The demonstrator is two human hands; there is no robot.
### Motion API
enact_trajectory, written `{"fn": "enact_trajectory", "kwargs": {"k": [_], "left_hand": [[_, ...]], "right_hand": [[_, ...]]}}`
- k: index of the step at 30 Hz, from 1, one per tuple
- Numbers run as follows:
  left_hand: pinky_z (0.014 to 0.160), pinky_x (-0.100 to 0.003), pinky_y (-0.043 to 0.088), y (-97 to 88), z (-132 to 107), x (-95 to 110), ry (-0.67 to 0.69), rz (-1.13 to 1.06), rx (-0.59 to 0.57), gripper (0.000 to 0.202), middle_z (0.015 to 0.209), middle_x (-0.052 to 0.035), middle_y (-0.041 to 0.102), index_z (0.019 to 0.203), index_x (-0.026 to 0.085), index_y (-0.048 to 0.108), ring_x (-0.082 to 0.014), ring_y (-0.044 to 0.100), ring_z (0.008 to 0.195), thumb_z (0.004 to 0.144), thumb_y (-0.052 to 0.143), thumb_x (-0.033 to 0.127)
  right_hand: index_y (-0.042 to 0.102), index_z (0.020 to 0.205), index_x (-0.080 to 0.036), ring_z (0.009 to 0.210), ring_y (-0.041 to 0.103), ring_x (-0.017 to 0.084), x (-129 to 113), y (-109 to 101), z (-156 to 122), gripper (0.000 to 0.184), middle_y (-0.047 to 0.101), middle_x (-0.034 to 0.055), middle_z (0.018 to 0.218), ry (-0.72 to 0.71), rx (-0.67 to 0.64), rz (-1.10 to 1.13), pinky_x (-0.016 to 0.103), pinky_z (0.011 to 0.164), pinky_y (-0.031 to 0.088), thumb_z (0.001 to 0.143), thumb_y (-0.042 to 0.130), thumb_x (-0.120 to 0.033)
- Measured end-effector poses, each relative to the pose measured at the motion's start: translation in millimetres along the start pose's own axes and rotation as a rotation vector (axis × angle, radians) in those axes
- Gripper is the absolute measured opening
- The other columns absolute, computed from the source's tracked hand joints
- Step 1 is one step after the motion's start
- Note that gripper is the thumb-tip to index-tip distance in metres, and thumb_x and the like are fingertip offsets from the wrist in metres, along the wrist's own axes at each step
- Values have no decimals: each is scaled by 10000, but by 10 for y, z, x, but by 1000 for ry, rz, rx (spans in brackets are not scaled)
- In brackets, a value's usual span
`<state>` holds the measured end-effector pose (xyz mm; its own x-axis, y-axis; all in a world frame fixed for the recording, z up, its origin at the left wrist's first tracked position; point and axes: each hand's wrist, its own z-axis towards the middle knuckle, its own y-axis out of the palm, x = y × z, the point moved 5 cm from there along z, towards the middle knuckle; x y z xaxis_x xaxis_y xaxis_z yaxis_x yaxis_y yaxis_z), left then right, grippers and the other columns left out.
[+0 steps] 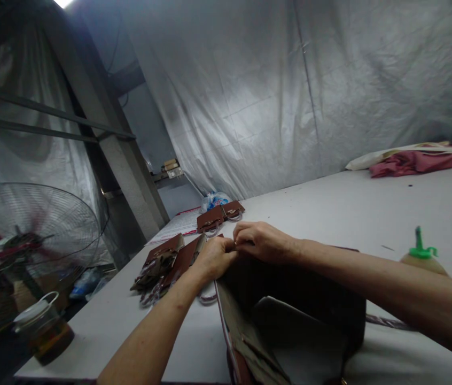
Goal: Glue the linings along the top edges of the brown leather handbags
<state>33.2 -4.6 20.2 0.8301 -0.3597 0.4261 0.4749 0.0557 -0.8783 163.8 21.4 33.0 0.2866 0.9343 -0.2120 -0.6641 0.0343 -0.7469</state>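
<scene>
A brown handbag (pixel 310 299) stands open in front of me, its dark lining and a pale inner panel showing. My left hand (pixel 216 258) pinches the bag's far upper corner. Right beside it, my right hand (pixel 264 241) is closed on the same corner, its fingertips meeting the left thumb. What lies between the fingertips is too small to make out. Just behind my left hand lie several brown bag pieces (pixel 184 259) with wrapped handles.
Further back on the white table (pixel 310 214) are more brown bags (pixel 210 219). A bottle with a green nozzle (pixel 422 256) stands at right, pink cloth (pixel 418 162) behind it. A jar of brown liquid (pixel 47 331) sits at the left edge; a large fan (pixel 29 240) stands beyond.
</scene>
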Motion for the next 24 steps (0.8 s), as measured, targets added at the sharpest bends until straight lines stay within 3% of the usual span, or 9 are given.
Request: {"fn": "enact_trajectory", "kwargs": {"k": [3,5,8,10,15,18,21,24], "left_hand": [[604,-222,372,-4,-15,-26,-23,33,19,259,631,22,587,734,164,708,-140,526,653,796,629,404],[619,-219,377,0,-20,-26,-12,30,21,238,683,14,623,763,171,707,-144,544,687,798,638,395],[658,-222,397,3,-21,-16,12,29,24,229,754,0,670,806,181,717,-156,579,748,831,606,380],[662,-226,399,0,-20,-1,27,60,21,244,747,-3,676,807,187,722,-160,586,748,856,575,375],[629,-242,391,-27,-14,67,37,228,-3,261,697,-14,683,781,192,735,-169,597,702,879,556,354],[679,-254,420,-49,-4,114,61,299,1,256,766,-28,728,845,207,752,-181,634,741,896,549,354],[710,-260,433,-60,1,140,101,344,23,278,809,-42,750,873,214,760,-188,660,765,916,534,371],[705,-267,426,-51,11,146,138,413,35,284,822,-62,759,851,204,767,-197,673,774,921,531,344]], "right_hand": [[710,897,-137,811,617,170,138,-171,22,283,693,84,916,115,42,-47,263,727,435,936,431,-157],[722,933,-143,734,620,167,183,-221,5,263,709,67,847,163,-15,-74,252,663,421,921,461,-179],[749,917,-184,653,623,159,138,-152,-60,170,725,28,765,167,-181,-99,228,572,381,811,621,-224],[765,908,-201,670,638,178,96,-76,-93,189,736,38,761,174,-245,-141,238,563,360,780,625,-199],[782,911,-238,715,655,207,105,35,-79,286,749,66,783,210,-262,-257,266,572,336,802,531,-154],[779,914,-254,713,660,203,130,29,-67,276,754,59,779,222,-280,-291,265,570,342,834,522,-192],[770,902,-238,730,672,205,105,17,-76,268,760,72,805,206,-325,-314,264,592,365,887,503,-255],[757,901,-198,767,683,222,46,26,-89,260,760,107,858,194,-358,-346,272,623,388,852,503,-183]]}}
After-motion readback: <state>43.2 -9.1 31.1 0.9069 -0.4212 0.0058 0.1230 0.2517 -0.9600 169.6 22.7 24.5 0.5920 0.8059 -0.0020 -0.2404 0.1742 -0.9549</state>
